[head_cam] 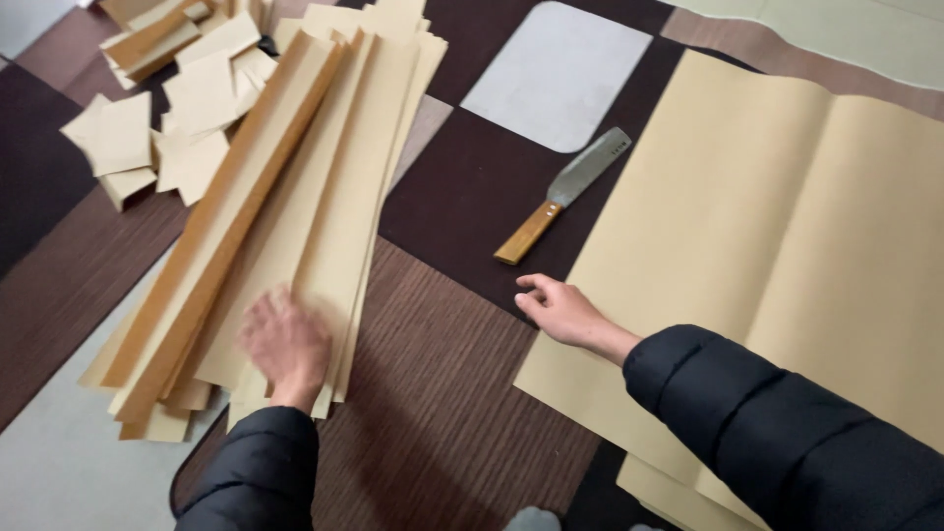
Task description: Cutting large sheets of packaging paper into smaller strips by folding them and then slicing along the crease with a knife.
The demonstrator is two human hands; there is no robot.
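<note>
Two hands work among tan paper sheets spread on a patterned floor covering, seen from above.

Largest is the wide tan sheet (pixel 787 226) at right, creased lengthwise; the right hand (pixel 562 313) rests flat on its near left edge, fingers loosely together and pointing left. At left lies a fanned pile of long folded paper strips (pixel 295 187), and the left hand (pixel 285 344) sits on its near end, blurred, so whether its fingers are spread or pinching cannot be told. Beyond the pile are small cut paper squares (pixel 187 118). Between pile and sheet lies a flat-bladed knife (pixel 562 195) with a wooden handle, untouched. This looks like the tidying of finished strips while the next sheet is steadied; cutting it would call for picking up the knife.
</note>
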